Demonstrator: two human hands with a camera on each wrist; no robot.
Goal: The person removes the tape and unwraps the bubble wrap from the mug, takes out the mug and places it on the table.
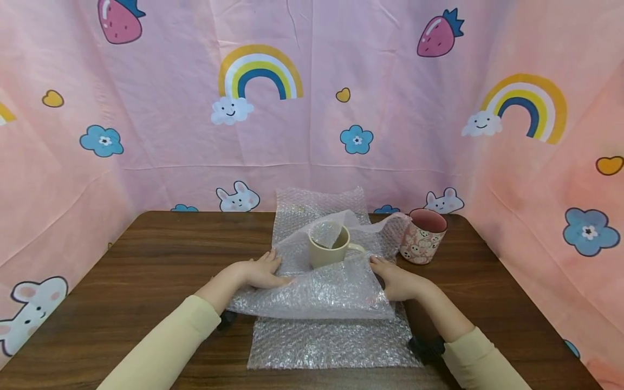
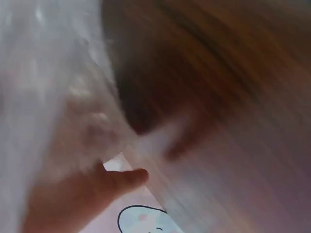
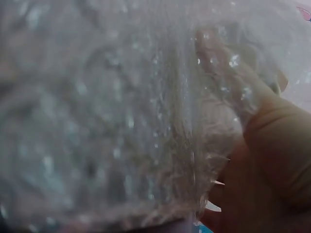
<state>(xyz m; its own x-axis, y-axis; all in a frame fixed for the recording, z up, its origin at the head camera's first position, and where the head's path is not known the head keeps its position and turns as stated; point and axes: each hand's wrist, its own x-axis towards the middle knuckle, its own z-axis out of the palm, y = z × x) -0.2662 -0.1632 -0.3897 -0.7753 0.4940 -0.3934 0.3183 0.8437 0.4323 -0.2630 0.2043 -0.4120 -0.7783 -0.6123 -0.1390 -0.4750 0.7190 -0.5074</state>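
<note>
A cream mug (image 1: 319,254) stands on bubble wrap (image 1: 336,341), a piece of wrap tucked into its mouth and its handle pointing right. A front flap of wrap (image 1: 326,298) covers the mug's lower part. My left hand (image 1: 260,272) rests on the wrap left of the mug, fingers spread and fairly straight. To the right, my right hand (image 1: 397,279) touches the wrap's edge with extended fingers. In the right wrist view, the thumb (image 3: 272,114) shows partly through clear wrap. The left wrist view is blurred, with wrap over part of the hand.
A pink patterned cup (image 1: 423,238) stands right of the mug, close against the wrap's raised corner. The brown wooden table (image 1: 195,244) is bordered by pink printed cloth (image 1: 312,135) at the back and both sides.
</note>
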